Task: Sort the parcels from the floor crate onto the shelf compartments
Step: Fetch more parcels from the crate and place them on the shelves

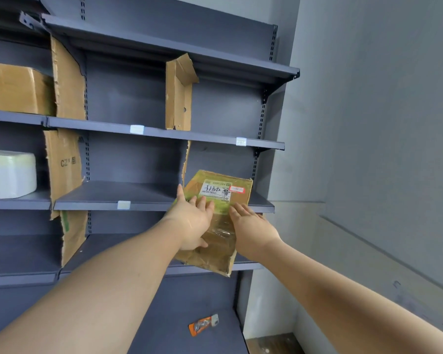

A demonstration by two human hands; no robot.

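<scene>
A brown cardboard parcel with a white label and clear tape tilts with its far end on the third shelf board, in the right-hand compartment. Its near end hangs out over the shelf edge. My left hand lies on the parcel's left side, fingers stretched toward the label and thumb curled at the near side. My right hand rests flat on the parcel's right side with fingers straight. The floor crate is out of view.
Torn cardboard dividers split the grey shelves into compartments. A brown box and a white foam box sit in left compartments. A small orange packet lies on the bottom shelf. A grey wall stands on the right.
</scene>
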